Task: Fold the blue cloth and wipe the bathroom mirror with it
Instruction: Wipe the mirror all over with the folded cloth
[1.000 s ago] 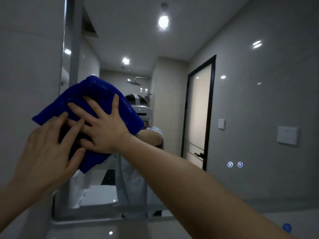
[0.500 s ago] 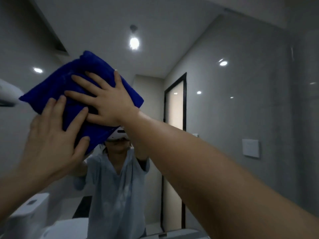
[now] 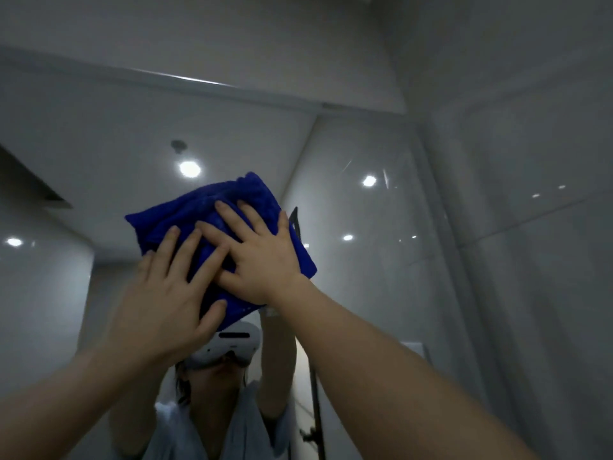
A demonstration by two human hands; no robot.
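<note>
The folded blue cloth [image 3: 202,210] lies flat against the bathroom mirror [image 3: 381,260], high up near its top edge. My left hand [image 3: 166,300] presses on the cloth's lower left part with straight, spread fingers. My right hand [image 3: 262,257] presses on its right part, fingers spread, with its fingertips partly over my left hand's fingers. Both arms reach upward from the bottom of the view. The cloth's centre is hidden under the hands.
The mirror's top edge [image 3: 199,83] runs across the upper view, with plain wall above. A grey tiled side wall [image 3: 530,260] stands to the right. The mirror reflects a person wearing a headset [image 3: 229,350], ceiling lights and a dark door frame.
Both hands have slid the cloth up the mirror and to the right, from beside its left edge toward its top. The view has tilted upward.
</note>
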